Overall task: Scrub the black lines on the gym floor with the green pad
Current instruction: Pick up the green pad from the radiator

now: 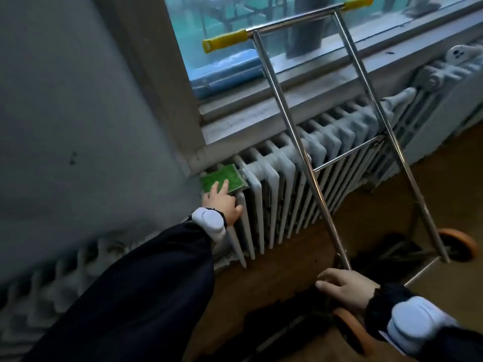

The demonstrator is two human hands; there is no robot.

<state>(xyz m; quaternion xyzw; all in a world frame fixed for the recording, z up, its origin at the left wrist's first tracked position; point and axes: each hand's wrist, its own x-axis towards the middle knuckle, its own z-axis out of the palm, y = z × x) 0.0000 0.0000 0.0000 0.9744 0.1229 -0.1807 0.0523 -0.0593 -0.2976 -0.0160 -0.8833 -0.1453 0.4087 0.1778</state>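
Observation:
The green pad (225, 177) lies flat on top of the left end of the white radiator (287, 184), below the window sill. My left hand (222, 205) reaches up to it, two straight fingers touching the pad's near edge. My right hand (345, 286) hovers low at the right, fingers loosely spread, next to the lower end of a metal cart's frame (300, 142); it holds nothing. No black floor lines are clearly visible.
A chrome hand cart with yellow grips (226, 40) and orange wheels (457, 244) leans against the radiator. Brown wooden floor (379, 205) runs at right. A grey wall (78, 113) fills the left, and a window (261, 35) sits above the sill.

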